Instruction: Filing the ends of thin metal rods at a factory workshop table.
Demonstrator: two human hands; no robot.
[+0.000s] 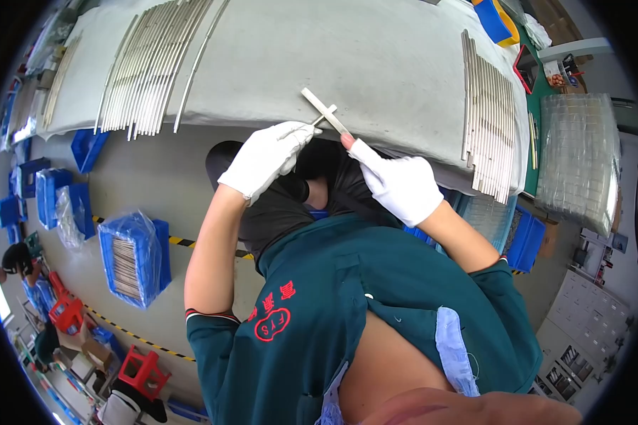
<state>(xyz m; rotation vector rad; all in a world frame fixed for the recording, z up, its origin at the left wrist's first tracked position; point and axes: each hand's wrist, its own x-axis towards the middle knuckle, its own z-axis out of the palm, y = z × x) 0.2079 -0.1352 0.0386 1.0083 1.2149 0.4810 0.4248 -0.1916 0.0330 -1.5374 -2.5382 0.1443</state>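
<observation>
Both my hands wear white gloves and meet over the table's near edge. My left hand (271,157) is closed on a short thin rod (325,115) with a pale end. My right hand (402,185), one fingertip bare, grips a flat pale strip (317,104) by its near end. Strip and rod cross each other just beyond my fingers; whether they touch, I cannot tell. Long slim metal rods (152,67) lie in a row at the table's left, with one rod (200,64) set slightly apart. Another row of metal rods (488,120) lies at the right.
A light grey cloth (283,49) covers the table. Past its right side are a blue-yellow bin (496,25) and a plastic-wrapped stack (578,159). A bagged blue crate of rods (131,258) stands on the floor at left, near red stools (143,372). Another person (32,273) is far left.
</observation>
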